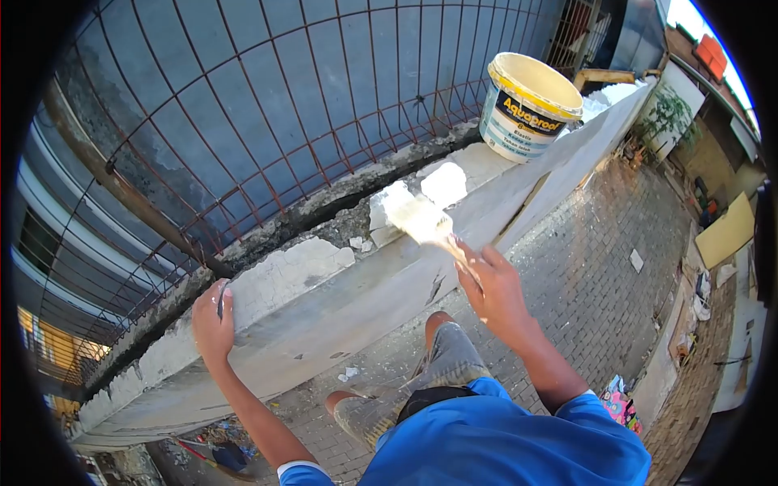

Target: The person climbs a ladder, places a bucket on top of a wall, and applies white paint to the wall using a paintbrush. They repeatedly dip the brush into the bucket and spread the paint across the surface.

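Over the broken top of a masonry wall (292,271), a flat paintbrush (436,228) reaches out from the right hand (490,285), whose fingers are wrapped round its handle. The bristles are a bright white blur, so I can't tell whether they touch the white coating (444,185) around them. A heavily loaded brush could, I'd say, drip down the wall's near face, and the loose crumbs (356,242) just beside the white patch might be dragged into it by a careless stroke.

Further along, the left hand (212,324) rests at the wall's edge with its fingers bent; something dark shows by the thumb, and whether that is a held thing or only a shadowed gap I cannot tell. The surface there looks cracked and ragged, so a hard lean might break a piece away.

Past the brush, an Aquaproof bucket (525,121) stands upright on the wall top, close to the near edge; a knock from the right arm could tip it onto the paving (600,243).

Behind, a dark, rough trench (324,212) separates the wall from a rusty wire mesh (420,99), whose bars could scrape an overreaching hand. Out in the yard, pale chips dot the grey pavers, a leafy plant (668,113) grows by the far wall end, and a yellowish board (724,231) leans among clutter at the right.
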{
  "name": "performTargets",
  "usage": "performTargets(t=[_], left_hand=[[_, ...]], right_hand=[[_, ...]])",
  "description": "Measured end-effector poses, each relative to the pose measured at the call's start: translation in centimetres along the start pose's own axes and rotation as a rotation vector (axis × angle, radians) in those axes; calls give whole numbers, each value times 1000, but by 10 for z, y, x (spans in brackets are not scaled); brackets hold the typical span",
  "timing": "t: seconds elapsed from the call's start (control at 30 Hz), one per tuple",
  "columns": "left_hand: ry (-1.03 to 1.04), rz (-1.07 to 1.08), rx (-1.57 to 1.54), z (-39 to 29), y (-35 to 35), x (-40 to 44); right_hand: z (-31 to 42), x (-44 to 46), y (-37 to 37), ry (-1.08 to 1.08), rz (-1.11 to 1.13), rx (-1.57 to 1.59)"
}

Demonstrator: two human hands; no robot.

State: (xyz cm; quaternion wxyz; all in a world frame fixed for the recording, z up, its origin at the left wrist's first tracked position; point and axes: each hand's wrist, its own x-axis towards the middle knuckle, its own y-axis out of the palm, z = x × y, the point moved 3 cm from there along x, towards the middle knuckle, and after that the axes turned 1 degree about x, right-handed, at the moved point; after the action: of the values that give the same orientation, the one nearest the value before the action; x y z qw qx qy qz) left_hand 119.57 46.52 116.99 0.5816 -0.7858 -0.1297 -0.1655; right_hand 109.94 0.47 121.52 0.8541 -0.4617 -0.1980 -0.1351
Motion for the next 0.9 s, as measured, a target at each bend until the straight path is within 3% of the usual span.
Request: performTargets(t=[0.27, 0.37, 0.47, 0.57, 0.67, 0.77, 0.9], left_hand=[[8, 23, -20, 1, 0, 2], [-7, 25, -30, -1, 0, 1], [-3, 23, -23, -1, -1, 1], [-1, 31, -25, 0, 0, 3], [5, 47, -11, 4, 2, 3], [-5, 49, 4, 4, 3, 2], [-33, 61, 2, 0, 0, 2]], right_hand=[[-13, 13, 42, -106, 6, 6], [2, -6, 17, 50, 114, 76], [-8, -31, 15, 29, 53, 52], [-40, -51, 48, 93, -133, 292], [-84, -94, 103, 199, 34, 326], [-108, -132, 152, 611, 242, 859], [-92, -140, 154, 660, 45, 1230]])
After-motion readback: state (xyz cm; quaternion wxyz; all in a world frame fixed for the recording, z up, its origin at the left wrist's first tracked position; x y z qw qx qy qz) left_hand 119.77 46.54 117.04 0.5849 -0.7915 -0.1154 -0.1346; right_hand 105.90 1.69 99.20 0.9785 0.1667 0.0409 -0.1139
